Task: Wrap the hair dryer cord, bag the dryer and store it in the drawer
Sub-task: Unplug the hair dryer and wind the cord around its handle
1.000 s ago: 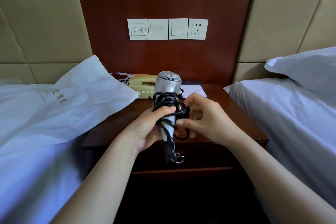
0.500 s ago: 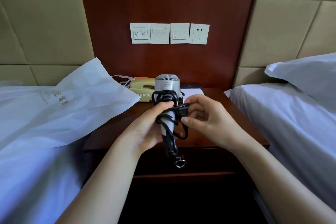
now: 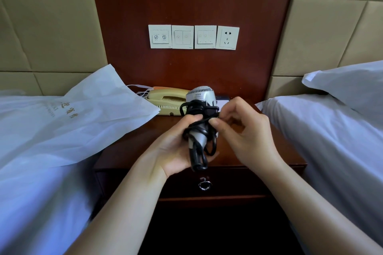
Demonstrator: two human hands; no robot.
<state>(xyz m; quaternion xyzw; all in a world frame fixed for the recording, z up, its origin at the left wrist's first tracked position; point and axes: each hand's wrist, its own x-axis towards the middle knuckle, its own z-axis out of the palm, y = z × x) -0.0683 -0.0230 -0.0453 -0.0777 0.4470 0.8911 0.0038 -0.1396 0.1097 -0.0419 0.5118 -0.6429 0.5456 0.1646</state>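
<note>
A silver hair dryer (image 3: 200,97) stands upright in my left hand (image 3: 176,147), which grips its handle above the nightstand. Its black cord (image 3: 199,128) is wound in loops around the handle and hangs down to the palm. My right hand (image 3: 244,128) pinches the cord's plug end just under the dryer's head. A white drawstring bag (image 3: 87,118) with printed letters lies flat on the left bed, its corner reaching over the nightstand. The drawer (image 3: 238,184) in the nightstand front is closed, with a metal ring pull (image 3: 204,185).
The dark wooden nightstand (image 3: 132,151) carries a beige telephone (image 3: 165,99) and a white notepad at the back. White beds flank it; a pillow (image 3: 348,85) lies on the right one. Switches and a wall socket (image 3: 227,37) sit on the wooden panel above.
The dryer has tilted slightly and my right fingers have moved up along the cord to the plug near the head. The view has dipped, showing more of the drawer front.
</note>
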